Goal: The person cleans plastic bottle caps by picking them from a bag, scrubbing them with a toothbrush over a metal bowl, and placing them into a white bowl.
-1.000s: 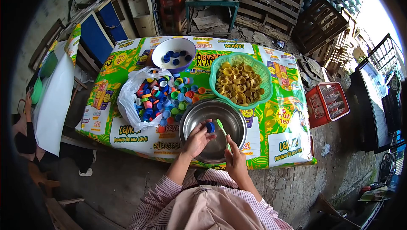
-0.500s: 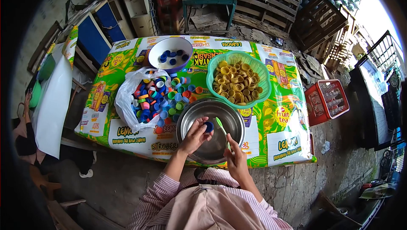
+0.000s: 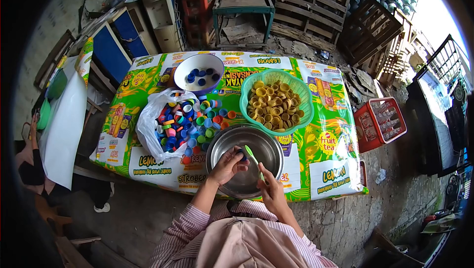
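My left hand [image 3: 224, 169] pinches a dark blue bottle cap [image 3: 242, 155] over a steel bowl [image 3: 271, 158] at the table's near edge. In my right hand [image 3: 273, 193] is a slim green-and-white toothbrush [image 3: 251, 153], its head angled up right beside the cap. Loose caps [image 3: 209, 123] in blue, green and orange lie just beyond the steel bowl, spilling from a white plastic bag [image 3: 146, 129] full of mixed caps. Behind the steel bowl stands a mint-green basket [image 3: 309, 111] heaped with yellow-brown caps [image 3: 274, 104].
A white bowl [image 3: 185, 63] with a purple outside holds several dark blue caps at the far left. Printed plastic sheeting [image 3: 326, 120] covers the table. A red crate [image 3: 364, 130] stands off to the right. Part of another person's arm [image 3: 34, 132] shows at far left.
The toothbrush has moved left and its head now overlaps the cap's edge. My left hand has turned the cap, which my fingers now cover more. The view has shifted slightly.
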Action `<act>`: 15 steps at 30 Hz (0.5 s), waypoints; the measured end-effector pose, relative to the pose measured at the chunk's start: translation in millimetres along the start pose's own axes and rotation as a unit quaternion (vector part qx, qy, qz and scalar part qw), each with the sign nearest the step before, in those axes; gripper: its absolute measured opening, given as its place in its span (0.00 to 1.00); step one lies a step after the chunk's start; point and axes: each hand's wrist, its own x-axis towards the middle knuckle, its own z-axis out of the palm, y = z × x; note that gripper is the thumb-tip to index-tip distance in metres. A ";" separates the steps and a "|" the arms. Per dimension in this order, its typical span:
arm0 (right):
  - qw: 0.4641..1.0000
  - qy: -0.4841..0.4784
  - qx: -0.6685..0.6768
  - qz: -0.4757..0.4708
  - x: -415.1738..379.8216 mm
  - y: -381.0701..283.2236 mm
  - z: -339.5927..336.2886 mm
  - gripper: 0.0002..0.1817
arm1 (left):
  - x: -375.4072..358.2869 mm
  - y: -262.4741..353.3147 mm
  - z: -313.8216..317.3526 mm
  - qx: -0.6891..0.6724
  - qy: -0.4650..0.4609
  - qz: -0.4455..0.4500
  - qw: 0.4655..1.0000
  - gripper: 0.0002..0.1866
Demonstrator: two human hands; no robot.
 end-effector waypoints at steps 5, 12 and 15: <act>0.997 -0.021 -0.052 -0.057 3.4 0.8 -11.2 0.28 | 5.9 9.8 -6.3 0.120 -0.049 0.010 0.992 0.04; 0.996 -0.031 -0.054 -0.059 1.1 -7.1 -18.5 0.27 | 4.3 30.1 -0.4 0.334 -0.098 0.004 0.938 0.07; 0.996 -0.068 -0.063 -0.014 -0.9 -5.9 -20.4 0.26 | 4.4 29.0 -5.0 0.397 -0.101 -0.002 0.912 0.07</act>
